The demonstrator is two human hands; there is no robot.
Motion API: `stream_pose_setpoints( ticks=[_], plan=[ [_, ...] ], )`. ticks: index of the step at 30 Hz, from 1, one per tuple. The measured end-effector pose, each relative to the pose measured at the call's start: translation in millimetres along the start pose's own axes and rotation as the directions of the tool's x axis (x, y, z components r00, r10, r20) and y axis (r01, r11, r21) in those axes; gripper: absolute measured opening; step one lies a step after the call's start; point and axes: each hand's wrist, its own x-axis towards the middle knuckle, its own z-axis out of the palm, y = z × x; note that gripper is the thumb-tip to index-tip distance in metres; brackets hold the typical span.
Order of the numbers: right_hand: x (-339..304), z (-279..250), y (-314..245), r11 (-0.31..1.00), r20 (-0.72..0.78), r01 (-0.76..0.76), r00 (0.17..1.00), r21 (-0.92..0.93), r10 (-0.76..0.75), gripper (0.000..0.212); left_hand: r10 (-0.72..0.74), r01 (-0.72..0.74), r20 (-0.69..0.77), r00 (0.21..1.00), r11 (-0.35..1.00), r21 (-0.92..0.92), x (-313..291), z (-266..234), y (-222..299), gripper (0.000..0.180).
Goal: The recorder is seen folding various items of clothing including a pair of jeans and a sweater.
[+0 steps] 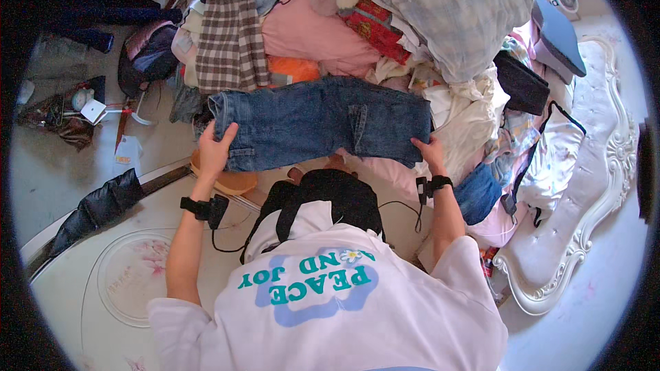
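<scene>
A pair of dark blue jeans (295,124), folded lengthwise into a long strip, stretches sideways between my two hands. At its left end, by the waistband, my left hand (216,149) grips the denim with the thumb on top. My right hand (431,153) pinches the lower right corner, its fingers partly hidden under the cloth. A pocket shows right of the middle. Behind the jeans rises a heap of clothes, with a brown and white checked cloth (230,34), a pink garment (309,31) and an orange piece (292,69) closest to them.
A grey plaid pillow or quilt (460,14) tops the heap. To the right stands a tufted white headboard (550,233) with a carved frame. A black padded garment (96,213) lies at left, and an orange basin (234,180) sits below my left hand. Cables hang from both wrist straps.
</scene>
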Motion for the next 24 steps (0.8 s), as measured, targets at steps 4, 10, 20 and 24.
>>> stream_pose_setpoints(
  ticks=[4,10,20,24],
  plan=[
    [-4,-33,-10,0.972,0.029,0.113,0.992,0.206,-0.121,0.028,0.137,-0.138,-0.013,0.99,0.988,-0.075,2,-6,20,0.03],
    [-67,-158,-71,0.97,-0.136,0.084,0.989,0.227,-0.054,0.019,0.106,-0.08,0.085,0.991,0.96,-0.268,0,13,36,0.026],
    [-75,-81,-116,0.817,-0.183,0.324,0.873,-0.477,-0.453,0.042,0.107,-0.097,0.273,0.956,0.994,-0.051,-14,126,9,0.033],
    [-79,34,-116,0.733,0.04,0.454,0.861,-0.507,-0.507,0.069,0.038,-0.024,0.263,0.964,0.998,-0.056,-17,129,6,0.032]
  ],
)
